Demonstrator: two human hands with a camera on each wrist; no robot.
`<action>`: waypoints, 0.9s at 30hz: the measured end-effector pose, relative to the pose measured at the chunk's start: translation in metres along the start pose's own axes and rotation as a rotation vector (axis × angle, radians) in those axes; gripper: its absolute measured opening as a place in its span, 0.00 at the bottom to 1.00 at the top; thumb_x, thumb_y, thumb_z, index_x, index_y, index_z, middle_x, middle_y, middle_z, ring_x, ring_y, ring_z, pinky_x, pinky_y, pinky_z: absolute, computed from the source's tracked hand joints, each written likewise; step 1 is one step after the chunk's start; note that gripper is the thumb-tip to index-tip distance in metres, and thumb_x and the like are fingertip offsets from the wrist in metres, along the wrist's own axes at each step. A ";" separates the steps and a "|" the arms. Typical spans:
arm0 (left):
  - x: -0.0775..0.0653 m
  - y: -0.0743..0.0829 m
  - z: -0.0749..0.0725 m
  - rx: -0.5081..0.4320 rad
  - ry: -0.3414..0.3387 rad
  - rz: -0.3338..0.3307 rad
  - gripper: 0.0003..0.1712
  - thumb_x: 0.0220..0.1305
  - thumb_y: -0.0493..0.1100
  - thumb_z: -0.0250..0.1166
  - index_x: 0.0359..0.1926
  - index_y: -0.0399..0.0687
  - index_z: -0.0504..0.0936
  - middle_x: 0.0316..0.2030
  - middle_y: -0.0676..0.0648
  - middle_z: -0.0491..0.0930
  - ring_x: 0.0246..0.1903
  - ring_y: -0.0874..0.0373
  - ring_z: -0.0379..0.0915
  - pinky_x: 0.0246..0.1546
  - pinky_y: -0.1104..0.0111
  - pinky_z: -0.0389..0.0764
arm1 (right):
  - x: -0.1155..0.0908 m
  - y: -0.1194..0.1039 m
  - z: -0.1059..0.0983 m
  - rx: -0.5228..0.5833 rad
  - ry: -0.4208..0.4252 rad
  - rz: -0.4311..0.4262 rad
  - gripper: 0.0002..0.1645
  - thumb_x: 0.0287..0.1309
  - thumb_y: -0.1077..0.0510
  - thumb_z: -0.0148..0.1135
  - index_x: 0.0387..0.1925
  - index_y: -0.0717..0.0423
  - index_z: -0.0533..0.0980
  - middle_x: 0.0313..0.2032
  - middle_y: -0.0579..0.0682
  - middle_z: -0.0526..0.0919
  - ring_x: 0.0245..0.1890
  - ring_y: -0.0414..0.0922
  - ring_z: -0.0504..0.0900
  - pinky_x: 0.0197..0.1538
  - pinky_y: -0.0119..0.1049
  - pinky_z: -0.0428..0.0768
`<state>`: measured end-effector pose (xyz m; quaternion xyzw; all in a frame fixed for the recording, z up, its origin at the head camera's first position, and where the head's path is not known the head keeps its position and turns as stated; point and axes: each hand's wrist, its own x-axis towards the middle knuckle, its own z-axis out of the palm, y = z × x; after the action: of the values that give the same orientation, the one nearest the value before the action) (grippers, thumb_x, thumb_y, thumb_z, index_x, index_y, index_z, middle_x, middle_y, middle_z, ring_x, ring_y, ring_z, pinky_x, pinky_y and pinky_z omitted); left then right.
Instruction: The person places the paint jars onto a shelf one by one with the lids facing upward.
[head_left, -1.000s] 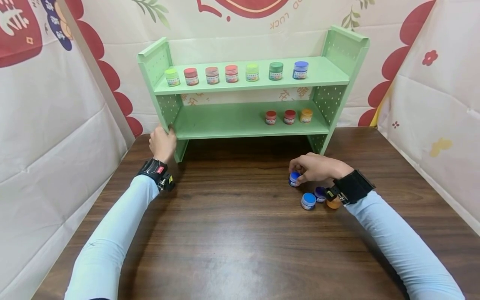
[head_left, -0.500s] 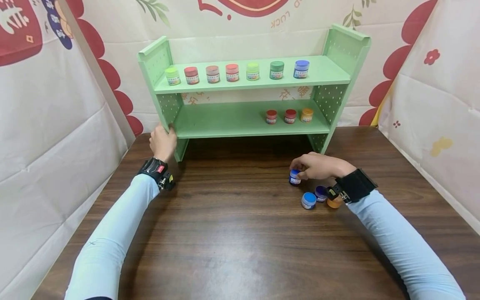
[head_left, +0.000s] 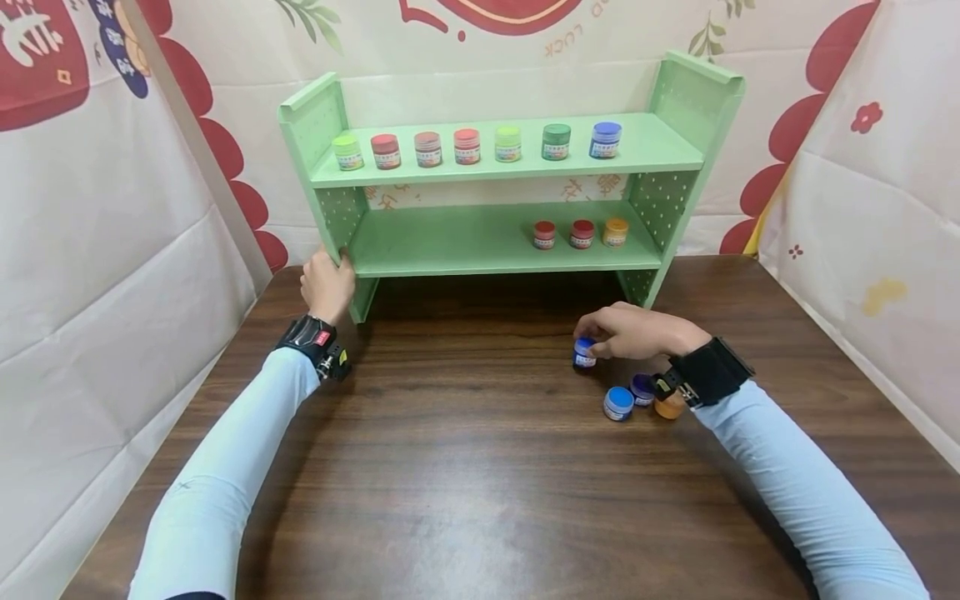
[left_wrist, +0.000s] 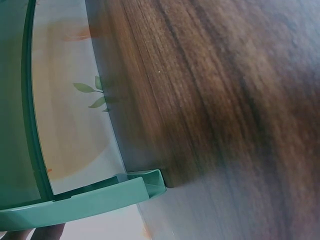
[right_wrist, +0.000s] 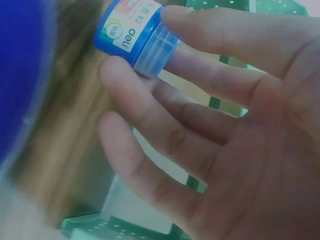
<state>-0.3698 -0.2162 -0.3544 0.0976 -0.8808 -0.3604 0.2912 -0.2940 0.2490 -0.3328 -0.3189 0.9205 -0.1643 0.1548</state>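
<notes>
My right hand (head_left: 633, 331) pinches a small blue paint jar (head_left: 584, 353) by its lid, between thumb and fingers, close above the table. The right wrist view shows this blue jar (right_wrist: 132, 30) with its label facing the camera. My left hand (head_left: 327, 286) grips the left side panel of the green two-tier shelf (head_left: 480, 273); in the left wrist view only fingertips (left_wrist: 47, 232) show under the green panel edge. Just in front of my right hand stand a lighter blue jar (head_left: 618, 403), a dark purple-blue jar (head_left: 642, 388) and an orange jar (head_left: 670, 406), partly hidden by the wrist strap.
Along the upper tier stand several jars, from a light green jar (head_left: 348, 152) to a blue-lidded jar (head_left: 604, 140). The lower tier bears two red jars and a yellow-orange jar (head_left: 615, 232) at its right. Printed cloth (head_left: 135, 333) hangs around the wooden table (head_left: 450, 467).
The blue jar in my right hand has come up slightly and shifted a little left, turning more upright. My left hand stays on the shelf panel.
</notes>
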 end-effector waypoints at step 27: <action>-0.001 0.002 0.001 -0.009 0.004 0.009 0.19 0.76 0.53 0.51 0.31 0.44 0.70 0.43 0.30 0.86 0.45 0.30 0.83 0.43 0.38 0.77 | 0.100 -0.067 -0.102 -0.175 0.183 -0.053 0.19 0.69 0.56 0.63 0.58 0.59 0.80 0.50 0.57 0.87 0.51 0.52 0.85 0.59 0.49 0.79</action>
<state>-0.3694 -0.2140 -0.3543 0.0927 -0.8790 -0.3630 0.2949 -0.3724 0.1564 -0.2324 -0.3391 0.9329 -0.1156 0.0375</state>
